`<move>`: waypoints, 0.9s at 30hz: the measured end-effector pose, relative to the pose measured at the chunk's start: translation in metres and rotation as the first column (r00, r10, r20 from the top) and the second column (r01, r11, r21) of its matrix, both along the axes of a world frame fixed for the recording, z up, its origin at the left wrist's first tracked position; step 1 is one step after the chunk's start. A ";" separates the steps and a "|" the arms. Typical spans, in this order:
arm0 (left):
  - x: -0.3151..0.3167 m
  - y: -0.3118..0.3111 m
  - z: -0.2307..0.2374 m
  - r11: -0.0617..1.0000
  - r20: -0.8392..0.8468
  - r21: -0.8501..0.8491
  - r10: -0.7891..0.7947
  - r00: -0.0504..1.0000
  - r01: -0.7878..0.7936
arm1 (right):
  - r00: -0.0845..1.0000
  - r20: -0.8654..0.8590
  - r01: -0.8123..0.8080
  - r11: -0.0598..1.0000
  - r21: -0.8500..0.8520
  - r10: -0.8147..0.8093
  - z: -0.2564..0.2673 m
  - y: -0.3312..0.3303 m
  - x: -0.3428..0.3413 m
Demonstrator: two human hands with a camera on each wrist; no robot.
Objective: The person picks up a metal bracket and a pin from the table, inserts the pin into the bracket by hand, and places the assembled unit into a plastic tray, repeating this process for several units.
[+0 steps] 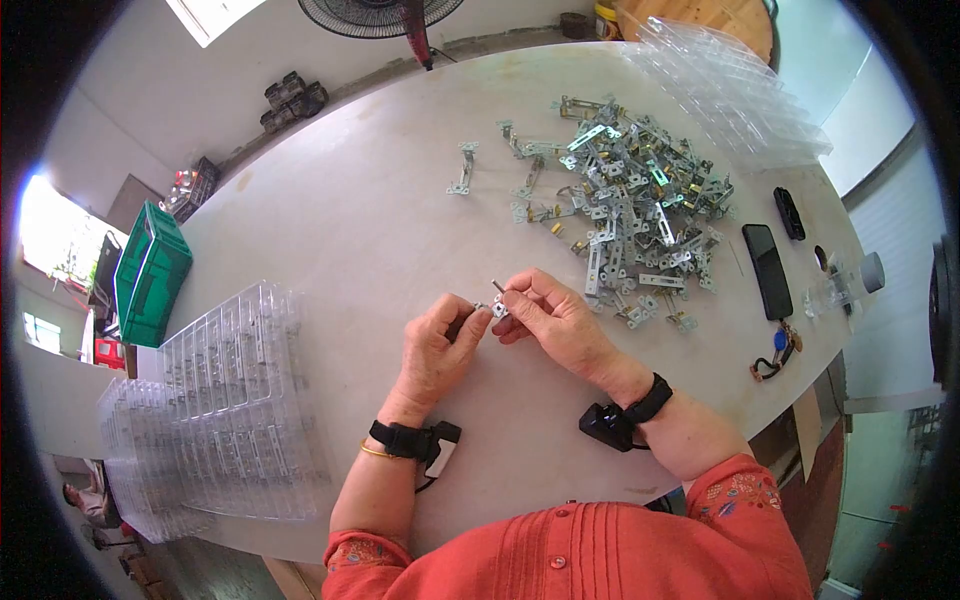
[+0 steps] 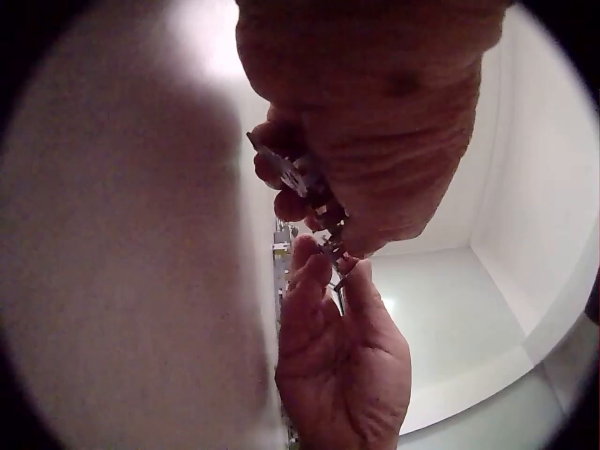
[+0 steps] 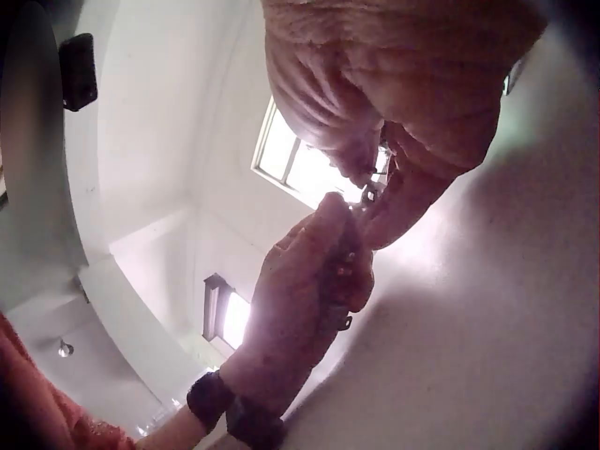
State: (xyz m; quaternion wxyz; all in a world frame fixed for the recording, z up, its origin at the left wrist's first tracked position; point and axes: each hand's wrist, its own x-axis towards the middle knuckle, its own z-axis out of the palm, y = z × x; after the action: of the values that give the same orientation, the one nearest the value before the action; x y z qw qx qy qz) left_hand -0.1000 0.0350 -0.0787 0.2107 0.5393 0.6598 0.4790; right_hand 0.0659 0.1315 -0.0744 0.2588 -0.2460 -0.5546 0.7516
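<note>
Both hands meet above the table in front of the person's chest. The left hand pinches a small metal bracket between thumb and fingers; in the left wrist view its flat plate sticks out past the fingers. The right hand grips the other end of the piece, and a thin metal pin shows above its thumb. Fingers of both hands hide most of the piece. In the right wrist view a small holed metal end shows between the fingertips.
A heap of metal brackets lies right of centre, a single bracket left of it. Clear trays of parts stand at left, empty-looking trays at back right. A phone, bottle and green crate are near the edges.
</note>
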 end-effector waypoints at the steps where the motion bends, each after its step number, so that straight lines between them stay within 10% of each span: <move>1: 0.001 0.000 0.001 1.000 0.000 0.000 0.001 1.000 -0.001 | 1.000 0.000 -0.001 1.000 0.000 0.001 0.000 0.000 0.000; 10: -0.004 0.002 -0.003 0.994 -0.131 0.104 -0.030 0.991 0.044 | 0.997 -0.054 0.057 0.998 0.036 -0.055 -0.008 0.003 -0.001; 22: -0.010 -0.003 0.004 0.934 0.631 -0.142 -0.169 0.757 0.327 | 0.980 -0.105 0.171 0.985 0.006 -0.170 -0.005 0.011 0.001; 27: -0.007 0.001 0.002 0.989 0.565 -0.107 -0.020 0.825 0.098 | 0.955 -0.042 0.284 0.860 0.423 -0.295 -0.012 0.010 0.000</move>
State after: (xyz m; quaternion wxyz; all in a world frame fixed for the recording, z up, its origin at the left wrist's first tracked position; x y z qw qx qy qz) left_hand -0.1074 0.0357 -0.0763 0.4452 0.3795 0.5815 0.5653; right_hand 0.0659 0.1418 -0.0863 0.4091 -0.2734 -0.6645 0.5624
